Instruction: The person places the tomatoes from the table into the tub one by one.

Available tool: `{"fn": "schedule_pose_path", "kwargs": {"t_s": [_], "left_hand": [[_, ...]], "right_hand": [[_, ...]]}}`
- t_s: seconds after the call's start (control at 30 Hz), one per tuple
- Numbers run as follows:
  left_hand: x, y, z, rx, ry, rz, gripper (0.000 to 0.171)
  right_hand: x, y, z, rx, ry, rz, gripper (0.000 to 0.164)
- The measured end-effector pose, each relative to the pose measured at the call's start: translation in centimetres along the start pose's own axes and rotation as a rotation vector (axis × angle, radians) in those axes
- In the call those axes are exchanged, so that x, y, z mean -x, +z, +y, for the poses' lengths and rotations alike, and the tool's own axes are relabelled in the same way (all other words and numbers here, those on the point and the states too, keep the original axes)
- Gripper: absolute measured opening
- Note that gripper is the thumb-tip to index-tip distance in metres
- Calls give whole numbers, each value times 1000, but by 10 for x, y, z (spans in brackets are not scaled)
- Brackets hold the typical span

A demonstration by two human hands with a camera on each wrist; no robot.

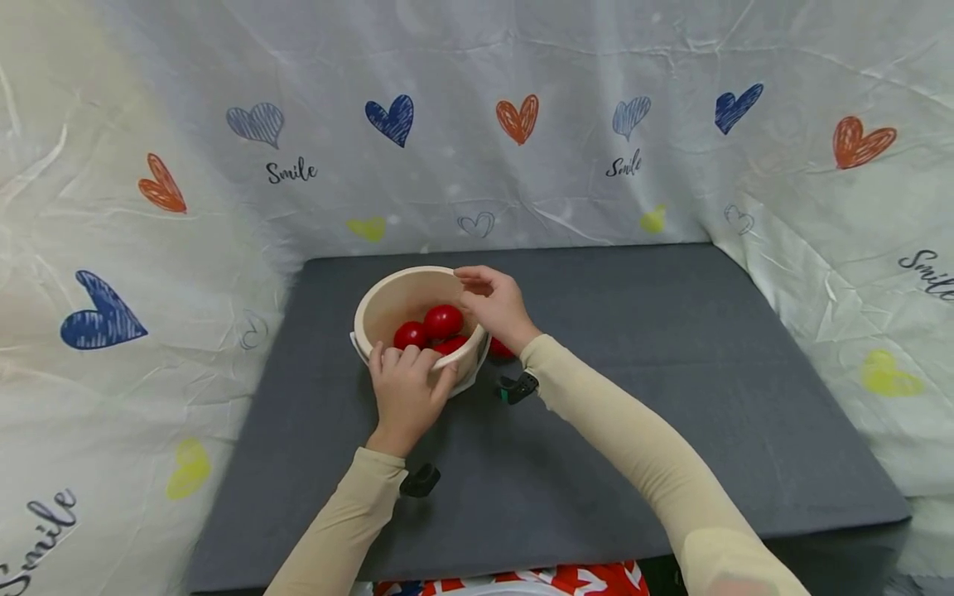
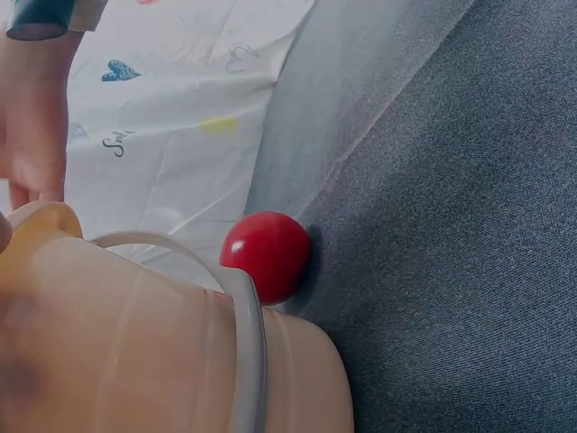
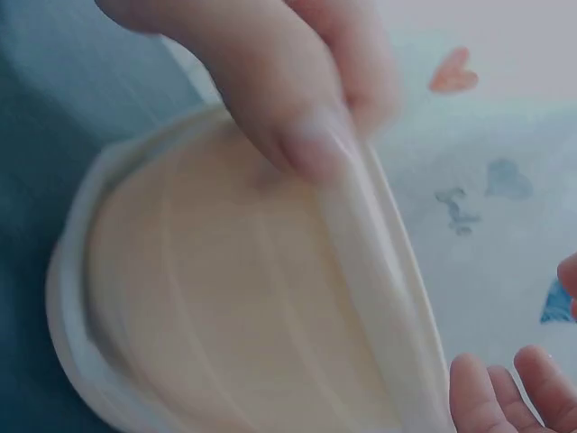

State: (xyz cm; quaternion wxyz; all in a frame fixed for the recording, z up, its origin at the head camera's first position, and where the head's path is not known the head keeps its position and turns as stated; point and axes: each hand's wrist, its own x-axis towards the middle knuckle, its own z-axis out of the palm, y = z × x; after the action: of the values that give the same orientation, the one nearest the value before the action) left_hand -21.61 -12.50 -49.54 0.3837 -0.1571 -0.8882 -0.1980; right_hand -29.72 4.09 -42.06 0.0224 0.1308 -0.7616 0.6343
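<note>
A cream bucket (image 1: 406,285) with a pale handle (image 2: 248,361) stands on the dark table. Inside it lie several shiny red, tomato-like balls (image 1: 443,320). My left hand (image 1: 406,393) grips the near rim, fingers over the edge and thumb (image 3: 311,144) against the outer wall. At the right side of the rim is my right hand (image 1: 495,306), its spread fingers (image 3: 478,397) close to the edge with nothing seen between them. Another red ball (image 2: 266,257) sits on the table just right of the bucket, partly hidden in the head view by the right hand.
The grey cloth-covered table (image 1: 671,348) extends to the right of the bucket. A white curtain (image 1: 447,182) printed with hearts surrounds its back and sides. Dark wrist devices (image 1: 421,480) sit under both wrists. Red and white patterned cloth (image 1: 589,578) shows at the front edge.
</note>
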Motion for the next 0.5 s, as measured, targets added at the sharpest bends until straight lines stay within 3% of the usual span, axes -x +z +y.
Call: {"fn": "schedule_pose_path", "kwargs": {"t_s": [0.27, 0.5], "left_hand": [[-1, 2, -1, 7, -9, 3, 30], [-3, 0, 0, 10, -17, -17, 30]], "right_hand": [[-10, -36, 5, 11, 59, 103, 36], [-15, -53, 24, 41, 140, 139, 36]]}}
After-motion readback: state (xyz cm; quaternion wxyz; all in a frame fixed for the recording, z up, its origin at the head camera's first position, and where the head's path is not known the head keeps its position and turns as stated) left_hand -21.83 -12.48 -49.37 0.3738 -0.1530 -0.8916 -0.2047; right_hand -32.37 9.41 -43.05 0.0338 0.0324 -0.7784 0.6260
